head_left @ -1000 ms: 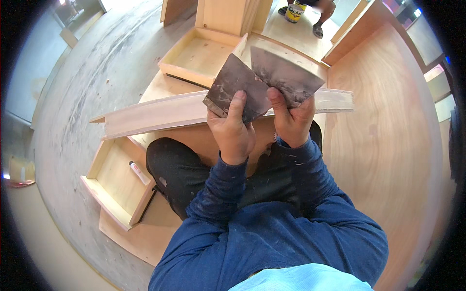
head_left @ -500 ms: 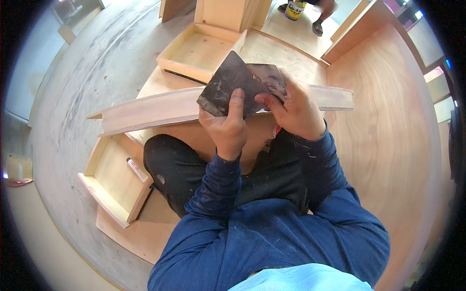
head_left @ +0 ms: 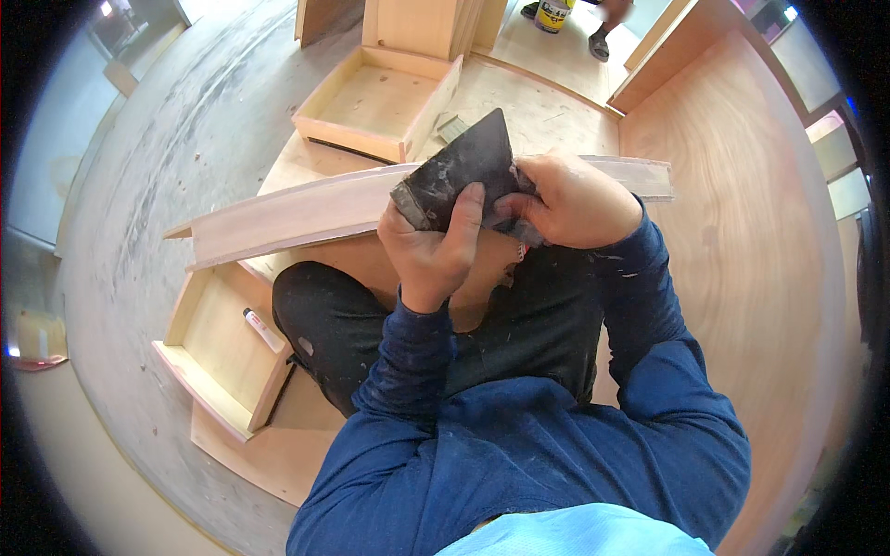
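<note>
My left hand (head_left: 431,246) grips a dark, flat putty spreader (head_left: 459,176), its thumb pressed on the face. Pale smears mark that face, and its lower left edge is crusted grey. My right hand (head_left: 584,199) is closed on a second dark, smeared plate (head_left: 524,227), which is mostly hidden by my fingers and the first spreader. The two pieces touch or overlap in front of my chest. Beneath them a long, pale wooden strip (head_left: 297,213) with raised edges lies crosswise beyond my knees.
An open wooden drawer (head_left: 311,130) sits beyond the strip. Another drawer (head_left: 204,347) at left holds a white and red tube (head_left: 263,329). A tall wooden panel (head_left: 732,232) stands at right. Far off are a yellow can (head_left: 553,14) and another person's foot (head_left: 600,44).
The right plate has swung down behind the left spreader, so less of it shows. My right hand has turned and shifted slightly right. The left spreader has tilted.
</note>
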Motion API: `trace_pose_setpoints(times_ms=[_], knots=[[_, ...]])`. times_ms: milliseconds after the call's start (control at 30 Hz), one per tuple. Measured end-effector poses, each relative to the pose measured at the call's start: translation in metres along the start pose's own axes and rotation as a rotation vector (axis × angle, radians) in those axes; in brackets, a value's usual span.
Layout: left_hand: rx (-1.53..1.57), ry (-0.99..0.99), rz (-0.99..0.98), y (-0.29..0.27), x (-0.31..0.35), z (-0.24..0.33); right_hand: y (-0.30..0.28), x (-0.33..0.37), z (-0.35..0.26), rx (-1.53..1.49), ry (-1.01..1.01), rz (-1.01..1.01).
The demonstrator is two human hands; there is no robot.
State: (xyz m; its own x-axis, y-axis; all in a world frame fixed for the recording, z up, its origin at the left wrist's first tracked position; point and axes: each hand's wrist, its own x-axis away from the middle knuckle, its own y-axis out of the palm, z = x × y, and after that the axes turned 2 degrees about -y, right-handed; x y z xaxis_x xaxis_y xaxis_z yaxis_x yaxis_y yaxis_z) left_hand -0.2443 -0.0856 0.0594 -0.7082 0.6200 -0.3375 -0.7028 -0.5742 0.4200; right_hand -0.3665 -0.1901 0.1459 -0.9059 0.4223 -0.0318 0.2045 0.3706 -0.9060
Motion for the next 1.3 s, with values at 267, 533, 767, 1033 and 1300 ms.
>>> trace_pose_setpoints(times_ms=[267, 533, 767, 1033, 1300], knots=[[0.166, 0.043, 0.281, -0.013, -0.017, -0.004, 0.016, 0.021, 0.009, -0.426, 0.232, 0.371], [0.115, 0.103, 0.354, -0.026, -0.026, -0.007, 0.041, 0.024, 0.008, -1.031, 0.27, 0.244], [0.087, 0.12, 0.223, -0.019, -0.02, -0.009, 0.06, 0.012, 0.023, -0.773, 0.048, 0.238], [-0.212, 0.225, -0.034, -0.042, -0.02, 0.002, 0.054, 0.011, 0.015, -1.114, 0.217, 0.202], [-0.352, 0.043, -0.219, -0.052, -0.018, 0.018, 0.044, 0.016, 0.018, -1.177, 0.252, 0.34]])
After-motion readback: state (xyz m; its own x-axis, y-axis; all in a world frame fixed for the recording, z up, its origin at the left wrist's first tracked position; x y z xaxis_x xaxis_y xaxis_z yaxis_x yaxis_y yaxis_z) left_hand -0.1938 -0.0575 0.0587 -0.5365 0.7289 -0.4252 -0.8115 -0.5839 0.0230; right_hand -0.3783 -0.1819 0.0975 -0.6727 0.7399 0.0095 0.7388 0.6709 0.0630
